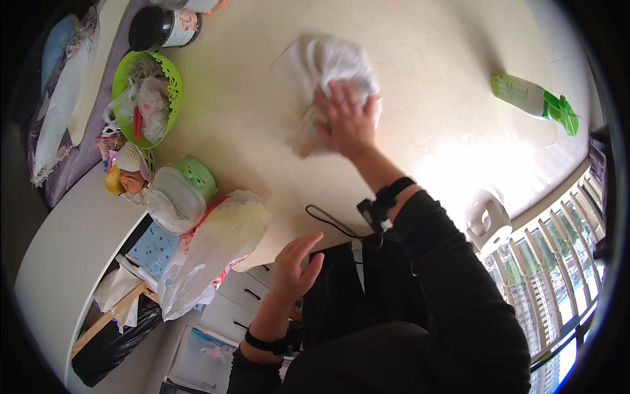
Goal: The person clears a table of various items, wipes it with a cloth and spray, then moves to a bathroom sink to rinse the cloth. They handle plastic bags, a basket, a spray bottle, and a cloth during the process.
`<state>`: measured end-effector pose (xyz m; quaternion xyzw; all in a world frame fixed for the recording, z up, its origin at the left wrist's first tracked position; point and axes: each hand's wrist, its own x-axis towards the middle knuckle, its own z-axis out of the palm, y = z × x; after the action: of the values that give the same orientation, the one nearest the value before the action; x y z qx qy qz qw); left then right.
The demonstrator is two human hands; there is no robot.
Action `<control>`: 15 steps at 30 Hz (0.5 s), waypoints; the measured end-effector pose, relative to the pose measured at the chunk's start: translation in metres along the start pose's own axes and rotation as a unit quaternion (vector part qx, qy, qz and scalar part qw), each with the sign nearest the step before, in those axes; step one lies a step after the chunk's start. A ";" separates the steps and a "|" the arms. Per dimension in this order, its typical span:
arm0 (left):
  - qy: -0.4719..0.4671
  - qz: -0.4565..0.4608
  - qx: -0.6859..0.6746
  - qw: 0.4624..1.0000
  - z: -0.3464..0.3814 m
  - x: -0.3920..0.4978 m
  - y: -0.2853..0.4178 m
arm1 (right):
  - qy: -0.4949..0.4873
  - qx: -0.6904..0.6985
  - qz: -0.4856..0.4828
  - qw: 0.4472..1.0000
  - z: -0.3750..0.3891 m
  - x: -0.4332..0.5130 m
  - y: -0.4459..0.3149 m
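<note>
My right hand (349,120) lies spread, palm down, on a pale cloth (339,61) that is bunched on a cream-coloured tabletop (236,98). Both the cloth and the fingers look slightly blurred. My left hand (297,266) is raised near the table's front edge, fingers apart, holding nothing. A black strap circles each wrist, and a dark cable loops out near the right one. To the right, a spray bottle (524,96) with a green trigger head lies in view on the table.
At the left are a black-lidded jar (165,28), a green basket (174,103) of plastic bags, a green container (197,177), a translucent tub (179,194) and a filled plastic bag (216,246). A beige plastic object (487,221) stands by the railing (546,246) at right.
</note>
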<state>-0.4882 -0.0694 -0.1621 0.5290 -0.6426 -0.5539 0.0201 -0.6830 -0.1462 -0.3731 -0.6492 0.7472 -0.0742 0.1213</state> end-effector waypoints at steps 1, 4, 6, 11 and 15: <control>-0.016 0.009 0.016 1.000 0.004 -0.008 -0.002 | -0.008 0.037 -0.080 0.996 0.015 -0.056 -0.037; -0.047 0.035 0.046 0.997 0.018 -0.032 -0.013 | -0.065 0.052 -0.284 0.955 0.039 -0.171 -0.063; -0.003 0.030 0.031 0.999 0.016 -0.029 -0.029 | -0.039 0.092 -0.242 0.965 0.024 -0.180 -0.010; 0.077 -0.026 -0.037 0.996 0.014 -0.031 -0.063 | 0.128 -0.063 0.240 0.960 -0.038 -0.130 0.176; 0.110 0.005 -0.042 0.993 0.018 -0.019 -0.061 | 0.015 -0.035 0.223 0.974 0.007 -0.176 0.034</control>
<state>-0.4505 -0.0326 -0.2033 0.5821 -0.6156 -0.5185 0.1155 -0.6907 0.0333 -0.3736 -0.4686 0.8772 -0.0283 0.1009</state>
